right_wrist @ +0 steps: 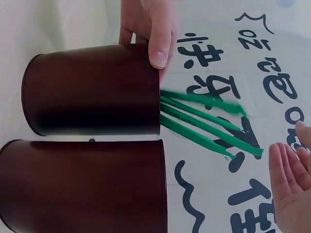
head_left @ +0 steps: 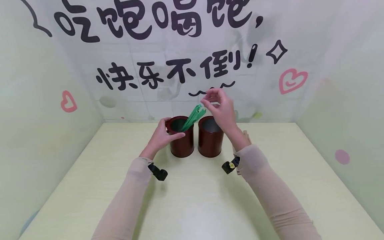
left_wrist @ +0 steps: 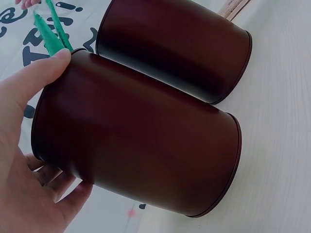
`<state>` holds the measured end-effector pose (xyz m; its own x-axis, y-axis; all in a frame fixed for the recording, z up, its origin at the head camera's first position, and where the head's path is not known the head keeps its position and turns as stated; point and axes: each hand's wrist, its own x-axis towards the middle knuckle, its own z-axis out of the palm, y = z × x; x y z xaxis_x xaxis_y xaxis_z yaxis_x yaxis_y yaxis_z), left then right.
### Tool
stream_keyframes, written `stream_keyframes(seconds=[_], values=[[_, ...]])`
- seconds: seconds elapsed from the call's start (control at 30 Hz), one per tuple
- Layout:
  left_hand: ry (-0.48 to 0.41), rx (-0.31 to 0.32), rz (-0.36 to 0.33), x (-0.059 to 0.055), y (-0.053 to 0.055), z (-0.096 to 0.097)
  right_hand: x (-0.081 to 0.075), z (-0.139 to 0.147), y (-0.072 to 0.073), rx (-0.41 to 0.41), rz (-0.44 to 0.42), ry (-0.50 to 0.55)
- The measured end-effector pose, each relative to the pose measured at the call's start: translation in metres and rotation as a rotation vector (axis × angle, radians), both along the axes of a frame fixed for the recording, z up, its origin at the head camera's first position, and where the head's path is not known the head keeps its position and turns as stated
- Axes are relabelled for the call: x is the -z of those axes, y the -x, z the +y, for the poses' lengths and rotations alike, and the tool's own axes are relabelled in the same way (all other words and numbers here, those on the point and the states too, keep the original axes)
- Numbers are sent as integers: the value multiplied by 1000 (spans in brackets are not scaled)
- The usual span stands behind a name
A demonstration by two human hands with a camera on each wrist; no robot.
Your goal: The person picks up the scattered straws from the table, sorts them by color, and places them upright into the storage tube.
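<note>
My left hand [head_left: 161,136] grips a dark red cylindrical canister [head_left: 182,146] near its rim, thumb at the front and fingers round the far side. Several long, thin green sticks [right_wrist: 204,116] lean out of its mouth to the right; they look wrapped, and their lower ends are hidden inside. Just beyond their tips hovers my right hand [head_left: 222,110], apart from them in the right wrist view, its fingers fairly straight and holding nothing. A matching canister [head_left: 210,144] stands upright close on the right, its mouth partly covered by the right hand in the head view.
Behind the right forearm lies a beige object [head_left: 246,136], mostly hidden. The pale table [head_left: 192,200] ends at a back wall [head_left: 150,106] with black lettering and pink hearts. A black wrist camera [head_left: 157,172] hangs under the left sleeve, and another one [head_left: 229,166] under the right.
</note>
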<state>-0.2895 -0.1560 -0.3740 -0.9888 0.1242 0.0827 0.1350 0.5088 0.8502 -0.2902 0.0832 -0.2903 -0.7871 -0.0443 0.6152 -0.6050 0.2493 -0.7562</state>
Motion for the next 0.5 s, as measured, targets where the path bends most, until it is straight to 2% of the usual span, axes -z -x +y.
stream_keyframes(seconds=[0.13,0.5], values=[[-24,4,-3,-2,-1,0,-1,8,-2,-1,-21,-53],[-8,-3,7,-4,1,-5,3,56,-7,39,-78,-16]])
